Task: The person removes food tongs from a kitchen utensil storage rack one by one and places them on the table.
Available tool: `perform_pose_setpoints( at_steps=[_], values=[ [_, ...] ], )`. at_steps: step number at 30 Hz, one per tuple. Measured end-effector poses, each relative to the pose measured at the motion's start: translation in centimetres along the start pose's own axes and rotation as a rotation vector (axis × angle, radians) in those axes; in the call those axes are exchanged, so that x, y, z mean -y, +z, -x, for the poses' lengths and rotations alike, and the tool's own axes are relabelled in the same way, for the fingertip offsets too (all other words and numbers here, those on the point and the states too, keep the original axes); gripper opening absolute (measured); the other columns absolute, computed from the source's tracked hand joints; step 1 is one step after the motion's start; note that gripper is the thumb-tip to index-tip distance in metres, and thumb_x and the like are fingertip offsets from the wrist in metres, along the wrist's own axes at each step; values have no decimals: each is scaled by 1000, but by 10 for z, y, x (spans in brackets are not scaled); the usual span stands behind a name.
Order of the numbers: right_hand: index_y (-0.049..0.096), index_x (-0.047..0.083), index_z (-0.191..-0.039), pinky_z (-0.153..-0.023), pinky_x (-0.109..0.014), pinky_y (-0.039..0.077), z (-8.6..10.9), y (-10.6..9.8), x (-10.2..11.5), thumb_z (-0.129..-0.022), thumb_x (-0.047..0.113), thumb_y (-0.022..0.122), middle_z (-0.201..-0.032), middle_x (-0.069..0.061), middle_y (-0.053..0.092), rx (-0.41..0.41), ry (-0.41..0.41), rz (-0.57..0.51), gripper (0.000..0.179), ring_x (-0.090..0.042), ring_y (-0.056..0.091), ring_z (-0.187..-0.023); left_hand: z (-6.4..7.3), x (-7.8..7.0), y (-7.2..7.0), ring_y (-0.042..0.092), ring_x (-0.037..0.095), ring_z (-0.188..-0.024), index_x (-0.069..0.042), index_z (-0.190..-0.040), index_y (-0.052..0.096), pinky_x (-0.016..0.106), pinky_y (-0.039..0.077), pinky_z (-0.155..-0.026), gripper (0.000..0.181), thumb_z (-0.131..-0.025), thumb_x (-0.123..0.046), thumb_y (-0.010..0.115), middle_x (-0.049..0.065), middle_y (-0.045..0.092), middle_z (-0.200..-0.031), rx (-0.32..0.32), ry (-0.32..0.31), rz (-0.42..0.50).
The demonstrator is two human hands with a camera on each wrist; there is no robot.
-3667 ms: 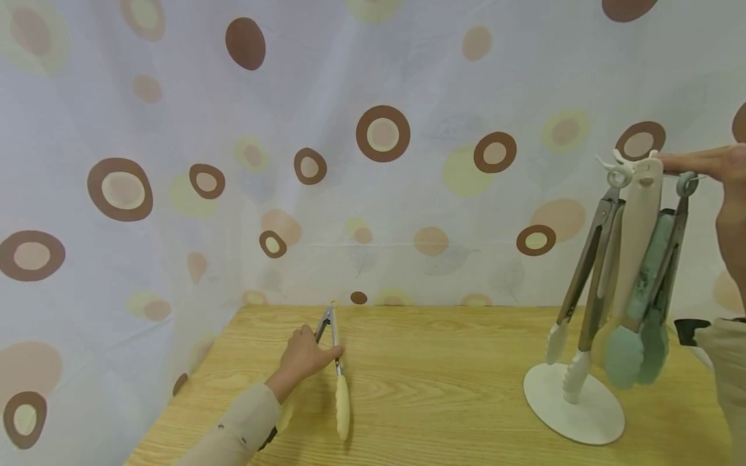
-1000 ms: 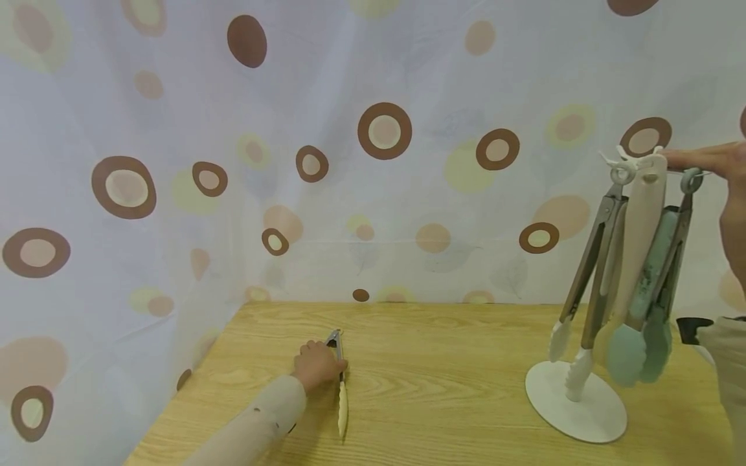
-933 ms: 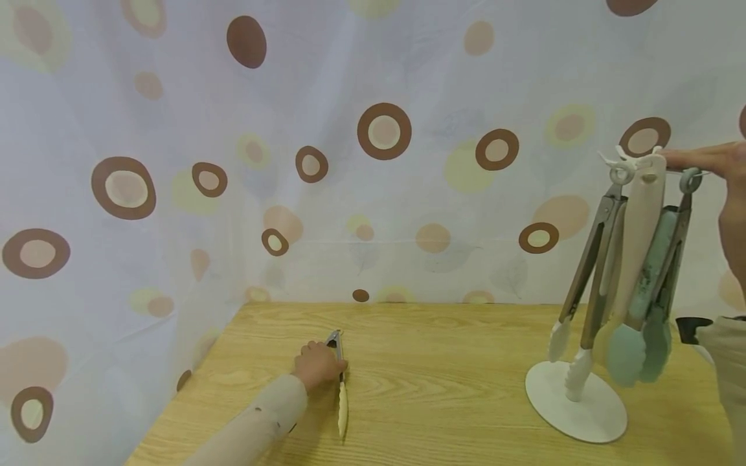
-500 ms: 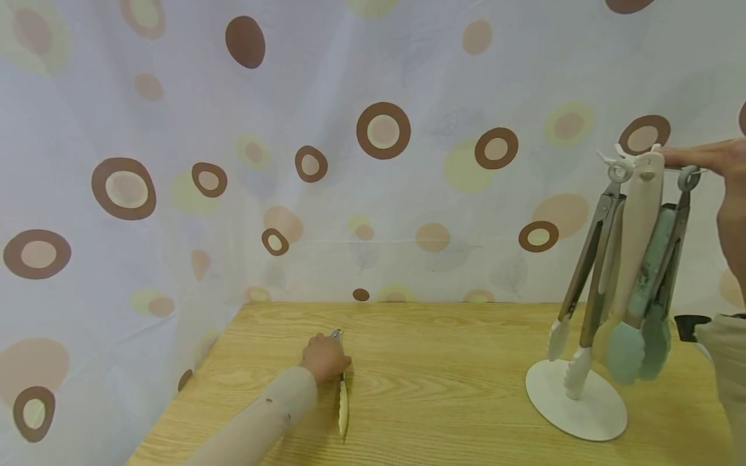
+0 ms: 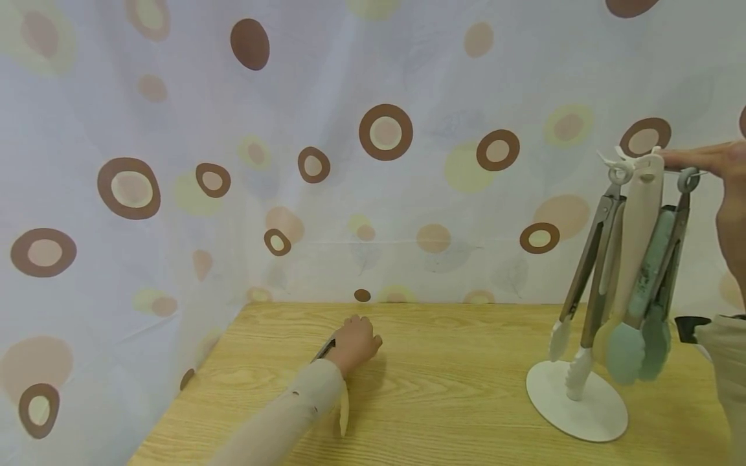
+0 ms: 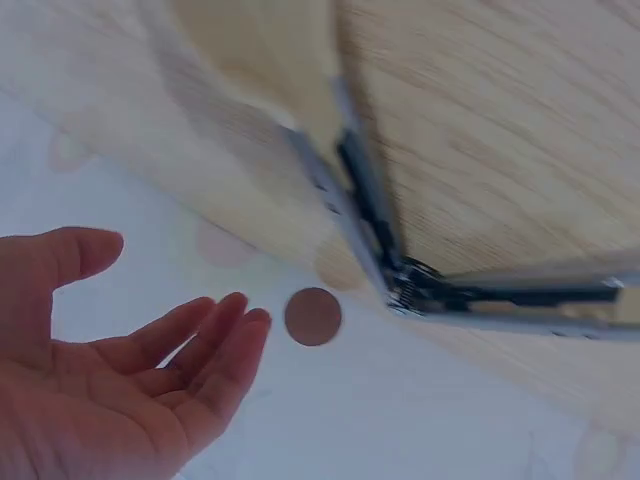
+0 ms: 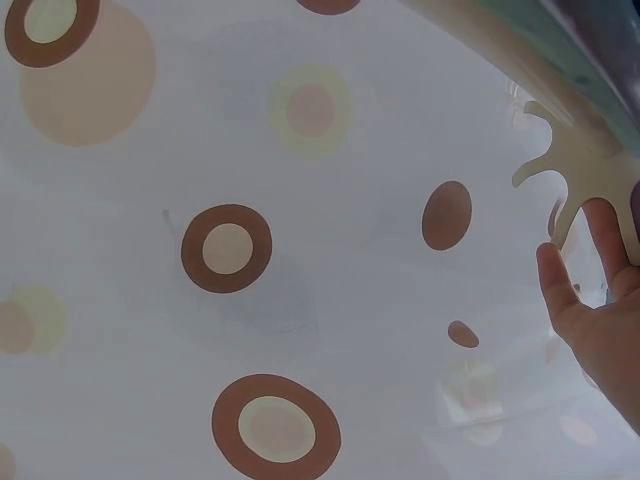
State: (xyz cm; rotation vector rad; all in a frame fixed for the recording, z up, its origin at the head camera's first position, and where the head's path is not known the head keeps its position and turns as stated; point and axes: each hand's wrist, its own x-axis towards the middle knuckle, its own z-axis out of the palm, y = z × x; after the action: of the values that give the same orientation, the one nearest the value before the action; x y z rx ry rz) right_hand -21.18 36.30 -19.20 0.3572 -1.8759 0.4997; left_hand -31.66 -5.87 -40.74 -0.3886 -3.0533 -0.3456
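tongs [image 6: 408, 285] with cream tips now lie on the left of the table [image 5: 443, 375], legs spread: the left hand [image 5: 353, 340], on them half a second ago, has shifted far and right, its relaxed grip holding nothing, so they seem released. the right hand [image 5: 725, 162] keeps straight fingers against the stand's top [image 5: 629, 155], where other tongs [image 5: 644, 281] hang.

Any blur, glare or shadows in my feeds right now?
Left wrist: tongs blurred, left hand crisper; head: soft shadow on the table beside that hand; right wrist: pale sheen on the curtain, lower right, and hanging utensils out of focus at the top right corner.
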Motion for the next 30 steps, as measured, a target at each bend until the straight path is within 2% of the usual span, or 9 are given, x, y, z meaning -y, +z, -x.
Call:
perform_pose_setpoints(
  at_steps=[7, 9, 11, 12, 16, 18, 20, 26, 30],
  values=[
    [67, -1, -116, -110, -30, 29, 0, 2, -3, -106, 28, 32, -122, 24, 59, -42, -45, 8, 46, 19, 38, -118, -13, -36, 4, 55, 32, -104, 7, -120, 55, 41, 51, -82, 36, -98, -21, 55, 19, 57, -114, -118, 80, 122],
    [67, -2, -114, -110, -27, 29, 0, 3, -4, -106, 27, 32, -117, 41, 50, -50, -56, -21, 46, 20, 39, -116, -15, -48, 4, 55, 30, -105, 5, -121, 55, 38, 51, -81, 34, -98, -21, 54, 17, 56, -115, -158, 103, 188],
    [66, 1, -118, -107, -20, 28, -1, 1, -2, -106, 23, 32, -124, 22, 59, -10, -30, 39, 42, 5, 48, -121, -16, -60, 3, 55, 28, -105, 3, -121, 56, 35, 51, -80, 33, -98, -20, 55, 15, 56, -115, -211, 135, 240],
    [66, 1, -119, -109, -22, 28, -1, 0, -1, -106, 22, 32, -122, 34, 54, 2, -23, 38, 42, 3, 48, -122, -17, -66, 3, 55, 26, -103, 3, -120, 56, 32, 51, -78, 32, -97, -19, 55, 14, 57, -113, -239, 154, 265],
    [64, 1, -122, -111, -25, 25, -2, -2, 0, -106, 19, 30, -127, 25, 56, 52, 7, 55, 42, 1, 46, -125, -19, -90, 2, 53, 21, -95, 0, -118, 57, 22, 49, -71, 27, -97, -17, 56, 9, 57, -104, -342, 220, 347],
    [64, -2, -120, -113, -35, 24, 0, -2, -2, -107, 19, 29, -124, 35, 51, 47, -2, 3, 43, 16, 37, -123, -20, -102, 2, 52, 18, -91, -1, -117, 58, 18, 46, -67, 25, -97, -17, 56, 7, 57, -101, -393, 255, 385],
    [63, -1, -121, -114, -37, 23, -1, -3, -3, -107, 18, 28, -129, 23, 55, 72, 8, 17, 43, 10, 38, -127, -19, -114, 1, 51, 17, -91, -2, -116, 58, 17, 45, -67, 24, -97, -17, 56, 7, 57, -101, -432, 288, 415],
    [65, -5, -117, -114, -33, 22, 2, 1, -2, -106, 15, 29, -111, 50, 41, 15, -6, -60, 42, 20, 37, -118, -14, -150, -8, 50, 15, -91, -4, -116, 57, 15, 44, -70, 22, -98, -18, 55, 6, 57, -101, -494, 386, 493],
    [65, -5, -116, -113, -32, 23, 2, 1, -1, -107, 16, 30, -111, 51, 41, 2, -17, -47, 43, 16, 39, -121, -12, -171, -16, 52, 14, -90, -4, -114, 59, 13, 43, -75, 21, -98, -17, 55, 6, 57, -98, -572, 467, 515]
  ],
)
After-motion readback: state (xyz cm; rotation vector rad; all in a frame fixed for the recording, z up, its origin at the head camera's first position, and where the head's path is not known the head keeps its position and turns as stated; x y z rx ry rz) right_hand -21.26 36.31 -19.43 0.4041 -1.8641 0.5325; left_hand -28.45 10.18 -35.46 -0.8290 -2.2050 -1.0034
